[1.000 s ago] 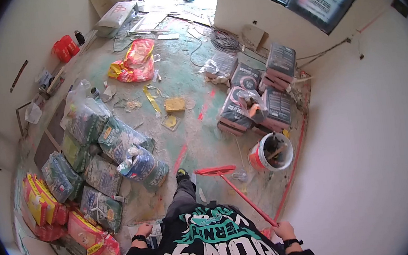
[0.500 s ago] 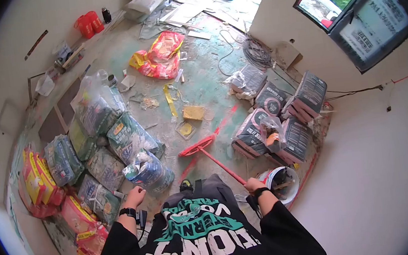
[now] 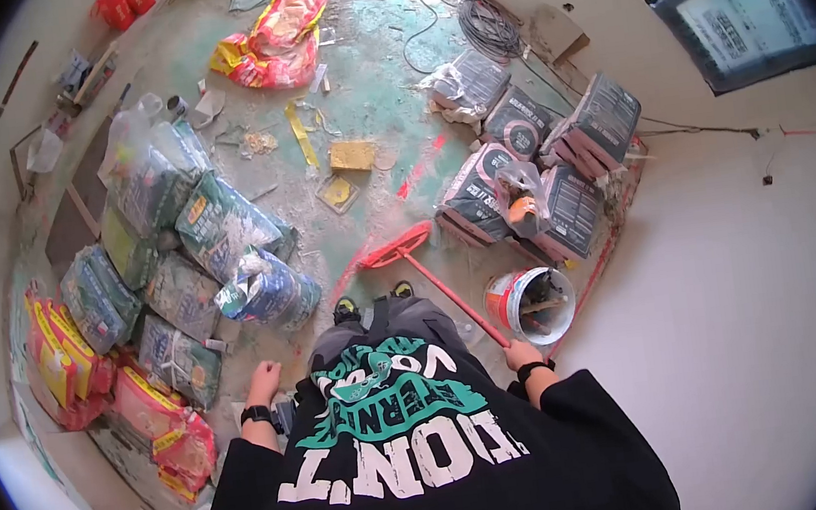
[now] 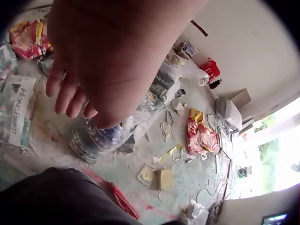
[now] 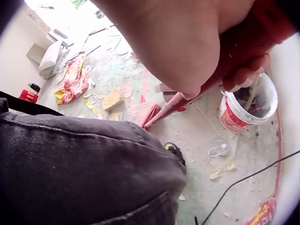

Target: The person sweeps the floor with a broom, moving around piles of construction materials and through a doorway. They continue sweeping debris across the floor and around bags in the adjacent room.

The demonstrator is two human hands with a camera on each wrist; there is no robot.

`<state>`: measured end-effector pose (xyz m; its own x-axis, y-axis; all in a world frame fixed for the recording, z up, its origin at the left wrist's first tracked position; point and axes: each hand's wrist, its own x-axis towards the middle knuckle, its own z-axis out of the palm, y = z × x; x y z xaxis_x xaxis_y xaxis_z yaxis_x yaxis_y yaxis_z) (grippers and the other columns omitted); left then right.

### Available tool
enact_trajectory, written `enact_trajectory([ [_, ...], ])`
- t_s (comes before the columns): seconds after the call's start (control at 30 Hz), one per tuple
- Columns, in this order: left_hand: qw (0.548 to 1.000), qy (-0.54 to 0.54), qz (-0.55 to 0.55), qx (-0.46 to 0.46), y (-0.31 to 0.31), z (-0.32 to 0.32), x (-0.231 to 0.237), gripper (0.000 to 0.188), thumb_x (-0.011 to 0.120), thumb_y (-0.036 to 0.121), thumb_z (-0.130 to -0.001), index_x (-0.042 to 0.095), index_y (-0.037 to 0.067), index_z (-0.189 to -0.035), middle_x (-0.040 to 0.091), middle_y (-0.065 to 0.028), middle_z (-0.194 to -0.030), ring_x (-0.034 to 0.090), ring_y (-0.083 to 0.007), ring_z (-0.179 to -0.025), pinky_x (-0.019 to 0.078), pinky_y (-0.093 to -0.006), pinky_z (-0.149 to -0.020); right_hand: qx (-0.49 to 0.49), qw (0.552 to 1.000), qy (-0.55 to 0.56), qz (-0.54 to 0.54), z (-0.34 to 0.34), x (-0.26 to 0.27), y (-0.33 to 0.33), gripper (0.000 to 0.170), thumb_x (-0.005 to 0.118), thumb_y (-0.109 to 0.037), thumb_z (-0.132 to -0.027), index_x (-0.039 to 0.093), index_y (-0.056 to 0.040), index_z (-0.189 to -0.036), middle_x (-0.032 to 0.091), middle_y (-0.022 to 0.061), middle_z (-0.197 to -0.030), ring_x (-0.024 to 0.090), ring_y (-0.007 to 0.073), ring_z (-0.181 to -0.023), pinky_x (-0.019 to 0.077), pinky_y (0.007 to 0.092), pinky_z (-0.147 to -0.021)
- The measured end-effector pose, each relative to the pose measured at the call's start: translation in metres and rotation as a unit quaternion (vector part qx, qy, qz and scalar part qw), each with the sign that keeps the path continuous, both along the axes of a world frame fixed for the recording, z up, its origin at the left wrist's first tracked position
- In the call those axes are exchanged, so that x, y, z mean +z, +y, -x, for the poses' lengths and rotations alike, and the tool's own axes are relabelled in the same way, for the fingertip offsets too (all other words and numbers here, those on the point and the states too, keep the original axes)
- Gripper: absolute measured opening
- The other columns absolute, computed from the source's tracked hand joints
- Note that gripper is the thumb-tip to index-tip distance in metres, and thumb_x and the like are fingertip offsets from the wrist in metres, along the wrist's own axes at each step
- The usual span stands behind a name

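Observation:
A red long-handled tool slants across the floor in the head view, its wide red head (image 3: 397, 245) lying ahead of the feet. My right hand (image 3: 522, 354) grips the upper end of its handle (image 3: 456, 300). In the right wrist view, fingers (image 5: 246, 75) curl round the thick red pole. My left hand (image 3: 264, 383) hangs at the left side of the body, holding nothing. The left wrist view shows that hand (image 4: 103, 61) with fingers loosely bent, above a blue and white bag (image 4: 98, 138).
Stacked bags (image 3: 233, 224) line the left, with red and yellow bags (image 3: 67, 354) behind them. Dark boxed packs (image 3: 564, 207) and a white bucket (image 3: 545, 305) stand on the right. A yellow block (image 3: 352, 155) and a crumpled red bag (image 3: 288, 42) lie ahead.
Since a second ago, the red tool's head has moved forward across the floor, with my right hand still on its handle. Both feet now show. My left hand rose, then lowered slightly.

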<state>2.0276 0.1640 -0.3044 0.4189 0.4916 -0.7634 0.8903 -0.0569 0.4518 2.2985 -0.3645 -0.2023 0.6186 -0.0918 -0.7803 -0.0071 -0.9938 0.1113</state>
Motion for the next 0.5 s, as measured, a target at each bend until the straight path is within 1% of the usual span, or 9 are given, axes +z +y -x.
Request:
enact_trajectory([
  [0.03,1.0,-0.011,0.014,0.003,-0.007,-0.033,0.032,0.026,0.055,0.025,-0.078,0.059,0.002,-0.089,0.061,-0.0133,-0.079,0.058,-0.0215,-0.075,0.0447,-0.0326,-0.067,0.0,1.0,-0.002,0.0,0.002,0.006,-0.001,0.037,0.047,-0.037,-0.082,0.057,-0.0056,-0.099,0.059,0.0197,-0.095,0.056,0.0344,-0.091,0.0439,0.0429,-0.079],
  [0.13,0.995,-0.092,0.017,-0.022,-0.003,-0.053,0.022,0.028,0.056,0.026,-0.078,0.059,0.002,-0.092,0.061,-0.0139,-0.081,0.059,-0.0232,-0.077,0.045,-0.0326,-0.07,0.011,0.999,-0.03,0.005,-0.004,0.036,0.024,0.038,0.049,-0.038,-0.08,0.062,-0.0027,-0.089,0.06,0.0211,-0.088,0.057,0.0362,-0.087,0.044,0.0429,-0.077],
  [0.17,0.995,-0.095,0.005,-0.026,-0.002,-0.058,0.024,0.029,0.056,0.027,-0.078,0.059,0.003,-0.093,0.061,-0.014,-0.082,0.059,-0.0236,-0.078,0.0451,-0.0326,-0.071,0.034,0.998,-0.054,-0.025,-0.002,0.023,0.018,0.04,0.05,-0.039,-0.079,0.064,-0.0012,-0.082,0.06,0.0225,-0.082,0.058,0.0366,-0.084,0.0443,0.0423,-0.076],
  [0.23,0.994,-0.108,0.013,0.003,0.005,-0.052,0.011,0.027,0.056,0.026,-0.078,0.058,0.003,-0.093,0.061,-0.0133,-0.083,0.059,-0.0232,-0.079,0.0452,-0.0326,-0.071,0.042,0.998,-0.043,-0.024,-0.005,0.035,0.037,0.041,0.049,-0.039,-0.079,0.064,-0.0004,-0.082,0.06,0.023,-0.078,0.058,0.0361,-0.081,0.045,0.0417,-0.074],
  [0.3,0.993,-0.117,-0.029,-0.02,0.012,-0.043,0.024,0.026,0.055,0.025,-0.078,0.058,0.004,-0.092,0.061,-0.0133,-0.084,0.059,-0.0239,-0.081,0.0452,-0.0333,-0.072,0.076,0.995,-0.049,-0.048,-0.006,0.031,0.049,0.041,0.05,-0.038,-0.08,0.064,-0.0003,-0.082,0.061,0.0218,-0.076,0.059,0.0353,-0.076,0.0463,0.04,-0.07],
  [0.33,0.994,-0.107,-0.031,0.006,0.022,-0.027,0.014,0.026,0.055,0.025,-0.078,0.058,0.004,-0.092,0.061,-0.0133,-0.084,0.059,-0.0239,-0.081,0.0452,-0.0333,-0.072,0.052,0.995,-0.038,-0.073,-0.009,0.028,0.06,0.037,0.051,-0.036,-0.08,0.064,-0.0008,-0.082,0.061,0.0203,-0.074,0.06,0.0341,-0.072,0.047,0.0384,-0.067],
  [0.4,0.989,-0.089,0.025,0.118,0.027,0.011,-0.012,0.025,0.053,0.026,-0.079,0.057,0.004,-0.092,0.062,-0.0139,-0.083,0.059,-0.0255,-0.08,0.0454,-0.0337,-0.072,0.119,0.986,-0.046,-0.103,-0.018,0.015,0.086,0.035,0.051,-0.032,-0.081,0.064,0.0002,-0.081,0.061,0.0199,-0.071,0.061,0.0317,-0.066,0.0472,0.0373,-0.064],
  [0.47,0.959,-0.061,0.032,0.276,0.028,0.056,-0.031,0.027,0.054,0.027,-0.078,0.058,0.004,-0.091,0.062,-0.0142,-0.08,0.059,-0.0261,-0.078,0.0455,-0.0332,-0.07,0.181,0.975,-0.043,-0.124,-0.029,-0.015,0.104,0.035,0.049,-0.032,-0.083,0.061,0.0008,-0.086,0.06,0.0174,-0.067,0.06,0.0282,-0.056,0.0469,0.0366,-0.053],
  [0.5,0.953,-0.049,0.036,0.296,0.024,0.081,-0.031,0.027,0.054,0.027,-0.078,0.058,0.004,-0.091,0.062,-0.0142,-0.08,0.059,-0.0261,-0.078,0.0455,-0.0332,-0.07,0.077,0.986,0.031,-0.142,-0.031,-0.005,0.135,0.034,0.048,-0.032,-0.085,0.059,0.0003,-0.088,0.058,0.0157,-0.065,0.059,0.0262,-0.053,0.0455,0.0351,-0.049],
])
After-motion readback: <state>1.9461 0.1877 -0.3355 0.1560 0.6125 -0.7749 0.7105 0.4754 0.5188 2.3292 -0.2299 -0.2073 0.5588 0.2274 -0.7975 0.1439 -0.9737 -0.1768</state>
